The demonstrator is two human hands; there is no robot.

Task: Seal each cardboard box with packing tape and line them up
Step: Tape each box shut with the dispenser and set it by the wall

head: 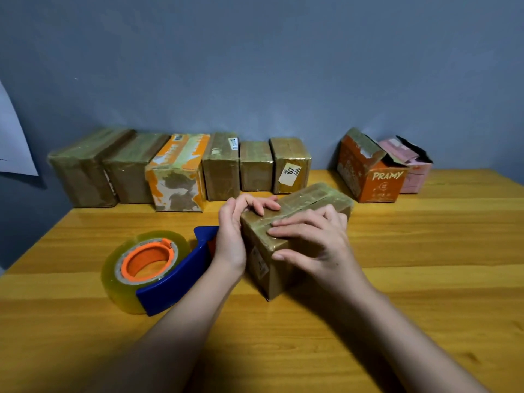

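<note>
Here, six taped boxes (181,168) line the table's (425,251) far edge | both hands, left hand (232,236) and right hand (314,239), fingers extended, press tape onto seventh box (286,236) | orange box (368,174) and pink box (408,168) stand open, apparently unsealed | tape dispenser (158,268) idle beside the left hand.

Looks like a home desk setup: wooden table (425,251) pushed against plain grey wall (255,66), sheet of paper (11,137) stuck on it, reused boxes (175,171) lined up.
</note>
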